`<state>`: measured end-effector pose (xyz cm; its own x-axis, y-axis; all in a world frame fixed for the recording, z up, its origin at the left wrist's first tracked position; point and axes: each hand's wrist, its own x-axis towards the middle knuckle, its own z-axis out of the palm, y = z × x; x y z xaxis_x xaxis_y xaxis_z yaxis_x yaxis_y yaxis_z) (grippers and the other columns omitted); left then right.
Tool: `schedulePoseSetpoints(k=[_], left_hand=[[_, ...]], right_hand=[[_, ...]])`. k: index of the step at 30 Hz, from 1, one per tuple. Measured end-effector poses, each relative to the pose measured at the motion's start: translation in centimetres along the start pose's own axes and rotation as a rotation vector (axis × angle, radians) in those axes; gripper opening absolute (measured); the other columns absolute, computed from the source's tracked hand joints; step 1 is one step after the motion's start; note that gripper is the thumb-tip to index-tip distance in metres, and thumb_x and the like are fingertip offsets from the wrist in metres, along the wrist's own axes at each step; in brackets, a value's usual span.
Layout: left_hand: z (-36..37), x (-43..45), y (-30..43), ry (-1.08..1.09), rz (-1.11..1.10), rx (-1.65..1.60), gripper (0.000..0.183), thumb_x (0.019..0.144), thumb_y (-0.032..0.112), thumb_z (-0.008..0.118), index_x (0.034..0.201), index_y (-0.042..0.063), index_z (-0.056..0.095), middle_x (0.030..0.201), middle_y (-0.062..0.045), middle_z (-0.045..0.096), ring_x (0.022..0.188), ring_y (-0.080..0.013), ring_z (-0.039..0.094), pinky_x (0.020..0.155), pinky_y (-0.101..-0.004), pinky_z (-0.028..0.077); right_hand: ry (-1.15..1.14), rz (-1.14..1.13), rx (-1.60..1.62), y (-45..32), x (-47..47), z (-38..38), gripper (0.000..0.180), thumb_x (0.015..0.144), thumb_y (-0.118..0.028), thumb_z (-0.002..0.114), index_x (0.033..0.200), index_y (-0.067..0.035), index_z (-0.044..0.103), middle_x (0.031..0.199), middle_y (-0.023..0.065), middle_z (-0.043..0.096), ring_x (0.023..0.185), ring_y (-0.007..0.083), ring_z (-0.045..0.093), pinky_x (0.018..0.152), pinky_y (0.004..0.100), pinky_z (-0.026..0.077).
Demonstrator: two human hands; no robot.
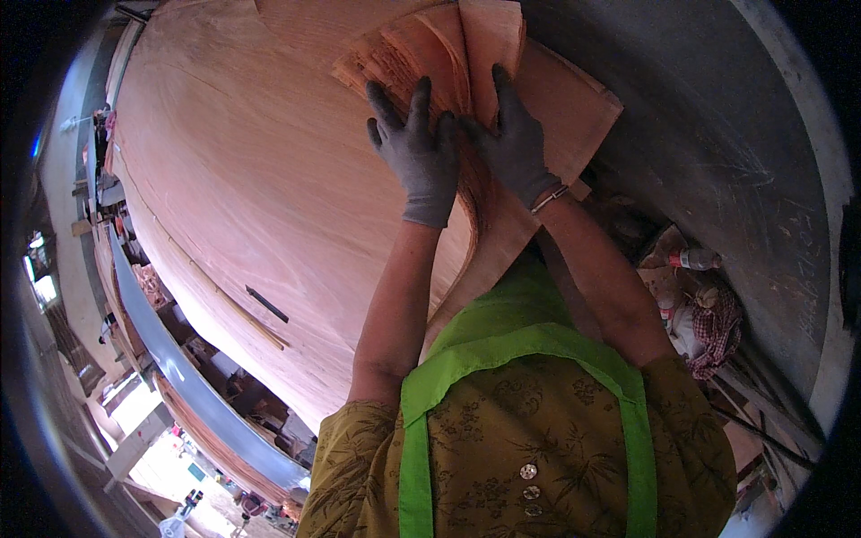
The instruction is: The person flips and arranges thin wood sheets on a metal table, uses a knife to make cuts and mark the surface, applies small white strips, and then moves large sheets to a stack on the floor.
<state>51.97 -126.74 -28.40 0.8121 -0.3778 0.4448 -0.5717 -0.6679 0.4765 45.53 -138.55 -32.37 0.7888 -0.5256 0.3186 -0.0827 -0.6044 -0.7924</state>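
Note:
My left hand [420, 151], in a grey glove, lies against a fanned bundle of thin wood veneer sheets [434, 50]. Its fingers are spread over the ragged left edges, with the thumb near the fold. My right hand [516, 144], gloved alike, is at the right side of the bundle. Its index finger lies along one sheet and its thumb reaches toward the left thumb; the other fingers are hidden. Below the hands the sheets curve down to a bent edge [471, 228]. A large veneer sheet [269, 168] spreads out beneath and to the left.
A dark short tool or strip [267, 304] and a thin wooden stick [235, 300] lie on the large sheet. At right are a dark panel [726, 134] with chalk-like marks, a plastic bottle [696, 259] and a checked cloth [716, 329]. A metal-like strip [202, 376] curves along the left.

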Motion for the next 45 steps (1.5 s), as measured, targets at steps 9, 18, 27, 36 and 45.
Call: schedulePoseSetpoints(k=[9,18,27,36,45], left_hand=[[0.3,0.1,-0.8,0.046,0.053,-0.016,0.051,0.073,0.013,0.065,0.123,0.022,0.058,0.148,-0.027,0.020,0.134,-0.0385,0.029,0.104,-0.0515,0.024],[0.1,0.2,-0.4,0.045,0.064,0.021,0.049,0.078,0.009,0.059,0.124,0.027,0.057,0.148,-0.027,0.021,0.136,-0.0390,0.027,0.106,-0.0529,0.022],[-0.1,0.5,0.0,0.016,0.145,0.142,0.043,0.081,0.011,0.056,0.118,0.031,0.062,0.148,-0.027,0.021,0.134,-0.0397,0.030,0.104,-0.0565,0.022],[0.0,0.3,-0.3,0.012,0.119,0.106,0.044,0.080,0.011,0.057,0.119,0.030,0.061,0.148,-0.027,0.020,0.135,-0.0404,0.027,0.105,-0.0568,0.021],[-0.1,0.0,-0.5,0.007,0.073,0.077,0.046,0.079,0.009,0.058,0.121,0.027,0.060,0.149,-0.026,0.019,0.137,-0.0390,0.024,0.106,-0.0558,0.020]], right_hand=[[-0.079,0.080,0.130,0.1,-0.1,-0.4,0.073,0.084,-0.033,0.064,0.141,-0.005,0.029,0.138,0.0183,0.043,0.093,0.0347,0.064,0.077,0.0394,0.053],[-0.026,-0.013,0.115,0.2,-0.2,0.0,0.056,0.092,-0.016,0.051,0.143,-0.008,0.029,0.134,0.0188,0.046,0.102,0.0373,0.059,0.080,0.0404,0.050],[-0.073,0.035,0.143,-0.8,0.0,-0.7,0.054,0.092,-0.017,0.049,0.142,-0.011,0.030,0.129,0.0218,0.050,0.103,0.0418,0.057,0.081,0.0445,0.050],[-0.063,-0.121,-0.003,-0.2,-0.4,-0.6,0.060,0.088,-0.012,0.051,0.143,-0.013,0.029,0.137,0.0199,0.042,0.100,0.0391,0.059,0.079,0.0435,0.052],[-0.081,0.152,0.100,-2.0,-0.3,-1.1,0.071,0.084,-0.032,0.064,0.140,-0.002,0.031,0.129,0.0249,0.049,0.098,0.0374,0.061,0.079,0.0421,0.052]])
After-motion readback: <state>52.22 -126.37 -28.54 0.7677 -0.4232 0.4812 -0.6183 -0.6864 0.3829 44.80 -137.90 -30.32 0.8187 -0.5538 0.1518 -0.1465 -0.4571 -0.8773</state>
